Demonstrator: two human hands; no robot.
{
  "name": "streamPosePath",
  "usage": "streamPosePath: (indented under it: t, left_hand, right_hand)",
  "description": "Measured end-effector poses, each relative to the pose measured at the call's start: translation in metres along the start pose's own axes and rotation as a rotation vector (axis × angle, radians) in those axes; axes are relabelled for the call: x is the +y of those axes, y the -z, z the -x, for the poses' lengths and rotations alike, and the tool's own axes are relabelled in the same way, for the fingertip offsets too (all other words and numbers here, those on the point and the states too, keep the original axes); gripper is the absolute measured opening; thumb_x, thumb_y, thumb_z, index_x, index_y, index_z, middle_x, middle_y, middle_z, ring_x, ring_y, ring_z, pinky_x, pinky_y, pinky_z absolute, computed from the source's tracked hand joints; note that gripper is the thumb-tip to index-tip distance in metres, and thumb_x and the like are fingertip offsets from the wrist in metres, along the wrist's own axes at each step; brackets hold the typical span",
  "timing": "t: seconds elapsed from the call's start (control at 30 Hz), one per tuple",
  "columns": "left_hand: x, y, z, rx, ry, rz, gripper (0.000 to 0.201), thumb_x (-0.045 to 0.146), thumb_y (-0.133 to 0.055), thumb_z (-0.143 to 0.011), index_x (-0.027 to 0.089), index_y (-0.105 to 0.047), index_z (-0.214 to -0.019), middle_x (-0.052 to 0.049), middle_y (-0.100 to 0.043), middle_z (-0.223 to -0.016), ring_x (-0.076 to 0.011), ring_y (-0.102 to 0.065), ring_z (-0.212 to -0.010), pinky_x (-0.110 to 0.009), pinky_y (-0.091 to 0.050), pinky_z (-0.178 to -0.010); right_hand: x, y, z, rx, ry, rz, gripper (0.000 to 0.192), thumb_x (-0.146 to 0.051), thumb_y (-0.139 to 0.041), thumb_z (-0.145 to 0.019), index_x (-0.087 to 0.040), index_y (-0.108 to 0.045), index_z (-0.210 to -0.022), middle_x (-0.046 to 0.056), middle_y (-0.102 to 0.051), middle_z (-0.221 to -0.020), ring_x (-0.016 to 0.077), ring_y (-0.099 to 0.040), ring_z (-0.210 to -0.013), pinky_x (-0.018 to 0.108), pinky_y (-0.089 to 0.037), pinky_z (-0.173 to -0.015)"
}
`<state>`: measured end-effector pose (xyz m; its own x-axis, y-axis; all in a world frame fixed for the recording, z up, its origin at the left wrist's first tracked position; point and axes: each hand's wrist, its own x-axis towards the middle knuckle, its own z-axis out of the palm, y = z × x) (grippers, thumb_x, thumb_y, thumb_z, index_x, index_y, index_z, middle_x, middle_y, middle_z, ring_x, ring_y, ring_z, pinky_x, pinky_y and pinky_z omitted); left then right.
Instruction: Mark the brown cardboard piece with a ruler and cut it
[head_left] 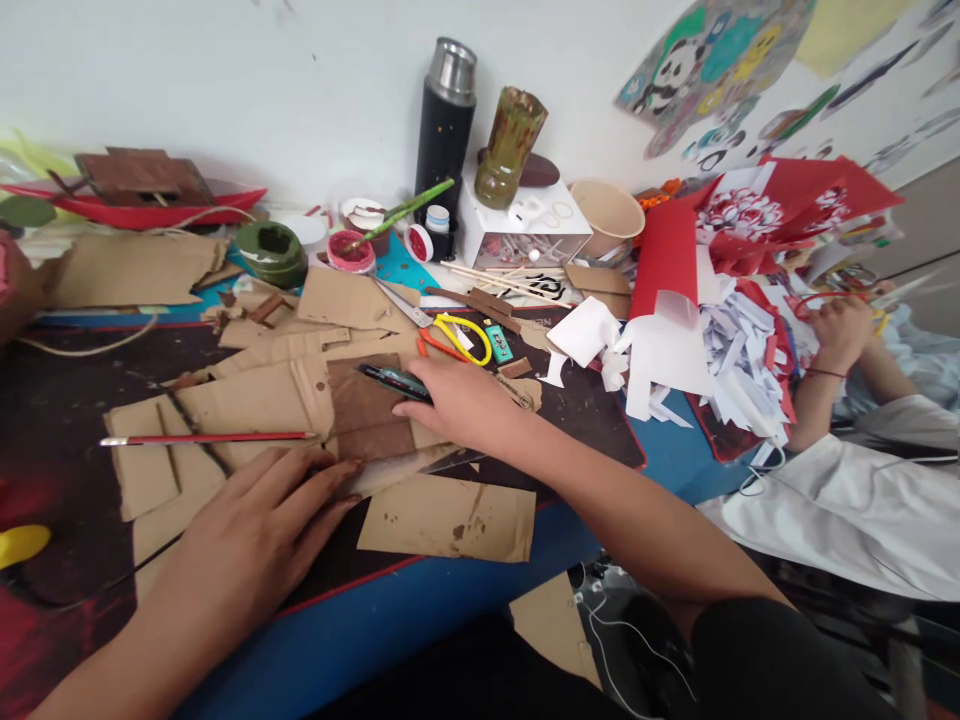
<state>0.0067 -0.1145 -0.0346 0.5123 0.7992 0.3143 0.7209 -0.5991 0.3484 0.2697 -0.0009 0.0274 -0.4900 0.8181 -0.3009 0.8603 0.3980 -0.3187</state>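
Right hand point(457, 400) fingers on dark marker pen point(394, 381); left hand point(255, 540) flat, pressing stained ruler point(397, 468).

Black flask point(445, 125) with steel cap upright against the wall, a streaked green-brown jar point(511, 145) just beside it on a white box point(525, 235). Yellow-handled scissors point(461, 335) lie mid-table among cardboard scraps. Red and white cut paper point(712, 330) heaped at right, near another person's hand point(840, 330).
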Motion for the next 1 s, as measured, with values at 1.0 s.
streamPosePath:
  t: [1.0]
  left_hand:
    - [-0.021,0.004,-0.008,0.018,0.002,-0.08,0.034,0.035,-0.049,-0.115,0.024,-0.076,-0.132,-0.012,-0.076,-0.115,-0.0321,-0.073,-0.099,-0.051,-0.063,-0.092]
  right_hand:
    - [-0.005,-0.007,0.006,0.073,0.02,0.049,0.039,-0.055,-0.063,-0.116,-0.018,-0.071,-0.125,0.012,-0.083,-0.114,0.0294,-0.076,-0.103,0.036,-0.041,-0.074]
